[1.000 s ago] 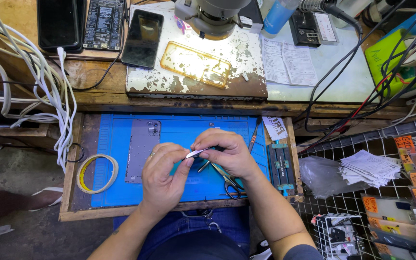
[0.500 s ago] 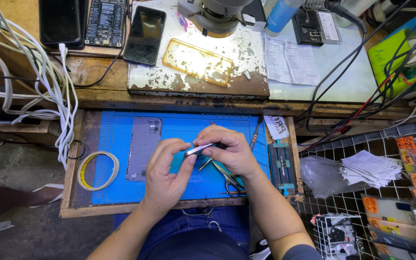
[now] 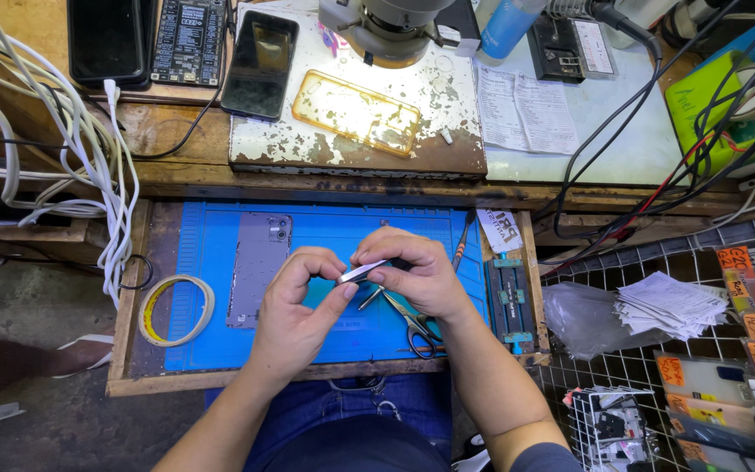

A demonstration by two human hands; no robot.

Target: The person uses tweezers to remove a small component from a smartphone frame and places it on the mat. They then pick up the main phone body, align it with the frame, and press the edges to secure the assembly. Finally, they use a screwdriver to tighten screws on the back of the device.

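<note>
Landmark: we place everything against the blue work mat (image 3: 220, 253), which lies in a shallow wooden tray (image 3: 124, 385) pulled out under the bench edge.
Left hand: our left hand (image 3: 294, 306) comes up from the near edge of the mat, forearm angled in from the lower left, wrist bent back, fingers curled inward. Thumb and forefinger pinch the left end of a small silvery strip (image 3: 362, 272).
Right hand: our right hand (image 3: 417, 271) reaches in from the lower right, knuckles up and fingers folded down over the strip's right end, thumb tucked beneath.
Hands together: the two hands meet above the middle of the mat, fingertips nearly touching, both closed on the strip. We cannot tell exactly what the strip is.
Strip: held in the air just above the mat's centre, tilted slightly up to the right.
Scissors: a green-handled pair of scissors (image 3: 412, 325) lies on the mat directly below the right hand.
Phone back: a grey phone back cover (image 3: 259, 269) lies flat on the mat, left of the left hand.
Tape: a roll of tape (image 3: 176, 308) sits just off the mat's left edge.
Holder: a grey clamp fixture (image 3: 509, 301) stands off the mat's right edge.
</note>
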